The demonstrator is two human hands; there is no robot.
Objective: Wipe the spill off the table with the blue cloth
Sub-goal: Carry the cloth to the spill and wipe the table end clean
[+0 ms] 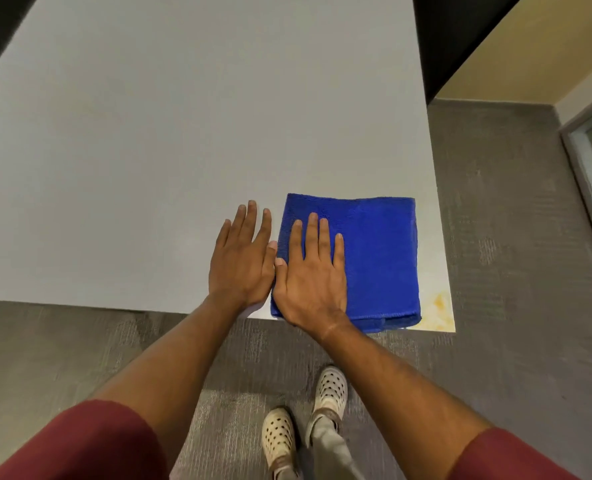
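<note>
Grey carpet floor [516, 237], beige wall [529, 57]

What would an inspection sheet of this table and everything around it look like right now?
Surface: pale grey table, bare apart from the cloth.
Job's things: folded blue cloth lies flat at the near right corner; yellowish spill shows beside it at that corner.
Clutter: nothing seen.
Hands: right hand pressed flat on the cloth; left hand flat on the table beside it.
Cables: nothing seen.
Surroundings: grey carpet, two pale perforated shoes, beige wall.
</note>
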